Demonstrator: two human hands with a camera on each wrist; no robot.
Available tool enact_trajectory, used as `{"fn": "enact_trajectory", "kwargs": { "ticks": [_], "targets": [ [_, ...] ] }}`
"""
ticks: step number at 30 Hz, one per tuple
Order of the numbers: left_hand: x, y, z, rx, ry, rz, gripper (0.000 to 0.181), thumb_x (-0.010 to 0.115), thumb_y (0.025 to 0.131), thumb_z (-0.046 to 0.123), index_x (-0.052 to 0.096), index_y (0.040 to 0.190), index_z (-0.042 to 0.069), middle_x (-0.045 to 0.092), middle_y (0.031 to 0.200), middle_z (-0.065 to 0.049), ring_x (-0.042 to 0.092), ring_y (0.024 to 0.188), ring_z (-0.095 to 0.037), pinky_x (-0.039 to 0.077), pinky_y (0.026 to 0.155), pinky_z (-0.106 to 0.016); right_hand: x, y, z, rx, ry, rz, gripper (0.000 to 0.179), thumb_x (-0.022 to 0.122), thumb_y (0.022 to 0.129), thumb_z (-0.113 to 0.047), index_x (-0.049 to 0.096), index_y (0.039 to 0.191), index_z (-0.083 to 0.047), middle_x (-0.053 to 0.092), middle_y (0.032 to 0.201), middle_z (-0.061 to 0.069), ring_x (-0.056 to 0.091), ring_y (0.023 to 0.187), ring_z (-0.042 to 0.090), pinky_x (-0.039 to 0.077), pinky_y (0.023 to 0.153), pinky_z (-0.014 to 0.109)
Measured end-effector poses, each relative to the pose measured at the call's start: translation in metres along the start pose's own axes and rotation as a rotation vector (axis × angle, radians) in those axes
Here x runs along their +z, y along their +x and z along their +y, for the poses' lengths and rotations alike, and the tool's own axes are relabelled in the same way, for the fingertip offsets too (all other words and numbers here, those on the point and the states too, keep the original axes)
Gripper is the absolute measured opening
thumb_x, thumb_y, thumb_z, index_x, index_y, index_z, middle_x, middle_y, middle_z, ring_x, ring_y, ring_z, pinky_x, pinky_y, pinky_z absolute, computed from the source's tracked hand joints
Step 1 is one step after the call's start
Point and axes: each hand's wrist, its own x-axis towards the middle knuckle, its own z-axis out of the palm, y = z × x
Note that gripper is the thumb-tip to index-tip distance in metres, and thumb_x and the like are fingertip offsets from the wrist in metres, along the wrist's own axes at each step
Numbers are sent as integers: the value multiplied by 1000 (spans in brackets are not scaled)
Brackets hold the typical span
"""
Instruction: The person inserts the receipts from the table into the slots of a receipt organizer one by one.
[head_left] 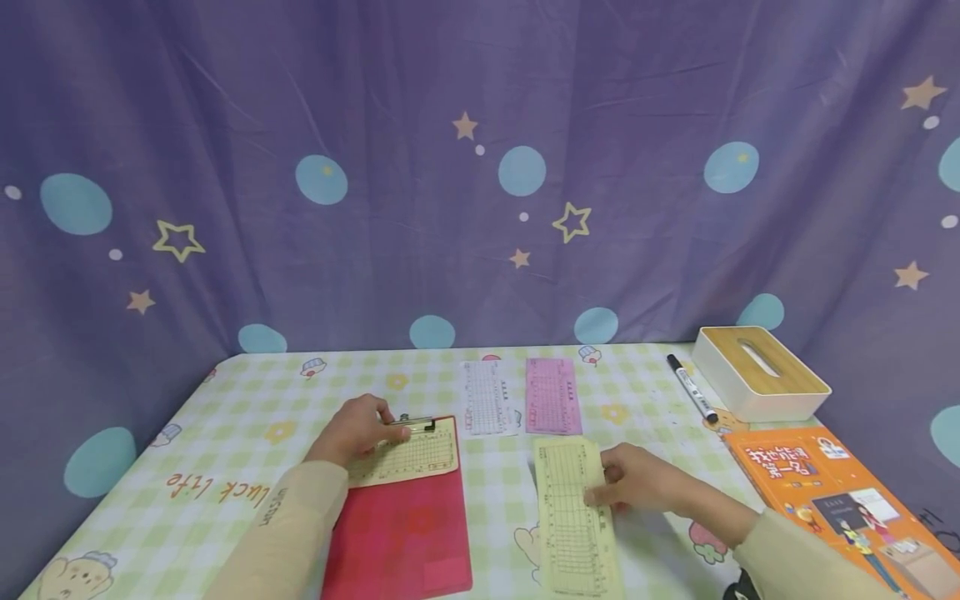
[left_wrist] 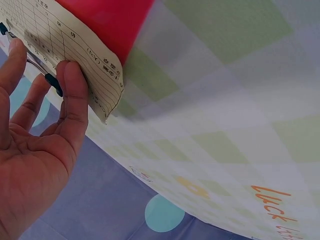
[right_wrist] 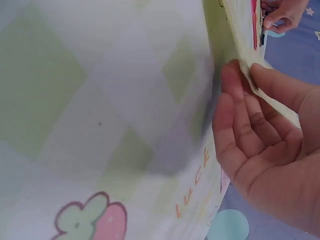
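Observation:
My left hand [head_left: 354,427] grips the metal clip [head_left: 420,424] at the top of a red clipboard [head_left: 405,533]. A yellow printed form [head_left: 405,460] lies across the board's upper part, beneath the clip. In the left wrist view, fingertips touch the clip near its dark end [left_wrist: 54,84], beside the form's curled corner [left_wrist: 111,82]. My right hand [head_left: 645,479] pinches the right edge of another yellow form [head_left: 573,521], thumb on top. The right wrist view shows that paper's edge [right_wrist: 248,82] between thumb and fingers, raised off the cloth.
A white form [head_left: 487,398] and a pink form [head_left: 552,396] lie side by side behind the hands. To the right are a marker [head_left: 692,388], a white tissue box [head_left: 761,375] with a wooden lid, and an orange book [head_left: 840,500]. A purple curtain [head_left: 420,267] hangs behind the table.

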Motion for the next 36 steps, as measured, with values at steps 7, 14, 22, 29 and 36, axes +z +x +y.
{"fn": "enact_trajectory", "kwargs": {
  "ticks": [7,14,22,29,36],
  "targets": [
    [0,-1,0,5,-9,-3,23,82,88,18,64,86,3,31,51,5,27,46,-11,37,50,-29,-7,10,-12,-141,-73,6,32,70,96,-17,59,69,-5,45,58,-7,35,54,5,32,55,21],
    [0,2,-3,4,-10,-4,24,82,87,19,64,85,3,31,52,4,29,46,-11,38,51,-29,-5,31,-44,-288,-269,-27,36,70,97,-17,50,67,-14,36,61,-11,33,60,3,32,60,22],
    [0,3,-2,-5,14,6,25,82,86,19,64,83,4,40,56,2,36,48,-13,40,52,-30,14,62,-89,-347,-369,-81,18,77,92,-14,71,75,-12,56,66,-12,46,63,1,42,62,21],
    [-1,4,-2,-11,20,-1,24,83,86,20,65,84,4,41,55,1,37,48,-13,40,53,-30,38,93,-116,-398,-516,-89,26,79,90,-14,65,69,-13,43,59,-11,35,56,2,31,57,20],
    [-1,6,-3,-28,2,-1,26,83,86,21,63,81,5,40,55,2,34,47,-12,36,49,-28,59,121,-127,-459,-606,-116,31,80,89,-17,59,66,-15,36,57,-12,30,55,1,28,58,20]
  ]
}}
